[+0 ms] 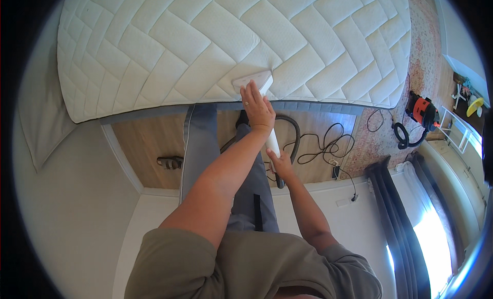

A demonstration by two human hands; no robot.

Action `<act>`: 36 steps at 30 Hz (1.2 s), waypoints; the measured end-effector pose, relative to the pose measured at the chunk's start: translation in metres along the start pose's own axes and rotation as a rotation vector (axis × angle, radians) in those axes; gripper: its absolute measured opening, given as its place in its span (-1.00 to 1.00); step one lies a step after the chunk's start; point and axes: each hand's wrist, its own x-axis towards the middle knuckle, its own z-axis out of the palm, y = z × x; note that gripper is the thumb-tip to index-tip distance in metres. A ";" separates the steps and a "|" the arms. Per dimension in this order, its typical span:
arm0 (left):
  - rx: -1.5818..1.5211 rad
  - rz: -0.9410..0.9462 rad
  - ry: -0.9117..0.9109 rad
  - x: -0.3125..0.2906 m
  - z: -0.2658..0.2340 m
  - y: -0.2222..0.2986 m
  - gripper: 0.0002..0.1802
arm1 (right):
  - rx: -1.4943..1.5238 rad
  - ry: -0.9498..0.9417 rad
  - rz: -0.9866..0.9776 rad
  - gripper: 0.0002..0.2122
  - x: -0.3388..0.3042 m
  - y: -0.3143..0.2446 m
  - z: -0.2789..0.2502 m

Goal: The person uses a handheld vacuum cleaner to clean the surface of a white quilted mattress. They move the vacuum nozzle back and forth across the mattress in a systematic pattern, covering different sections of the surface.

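A white vacuum wand point(273, 141) with a wide flat head point(265, 81) rests on the near side of a white quilted mattress point(205, 47). My left hand point(257, 110), a ring on one finger, lies over the wand's neck just behind the head, its fingers long and close together. Lower down, my right hand point(282, 164) is closed around the rear end of the wand. A black ribbed hose point(297, 139) loops beside that hand. The underside of the head is hidden against the fabric.
Below the mattress edge, a thin black cord point(328, 145) lies tangled on the wooden floor point(149, 137). A sandal point(170, 162) is at the left. An orange and black vacuum cleaner point(424, 111) stands right on a patterned rug point(377, 137). Dark curtains point(393, 217) hang at the lower right.
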 end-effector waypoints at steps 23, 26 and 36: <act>-0.375 -0.146 0.033 0.149 -0.135 -0.021 -0.02 | -0.350 -0.157 0.017 -0.72 -0.065 -0.234 0.074; -0.467 -0.092 0.138 0.258 -0.192 -0.052 -0.04 | -0.299 -0.231 -0.157 -0.74 -0.015 -0.305 0.144; -0.260 0.032 0.447 0.585 -0.313 -0.176 -0.19 | -0.375 -0.305 -0.469 -0.68 0.144 -0.536 0.378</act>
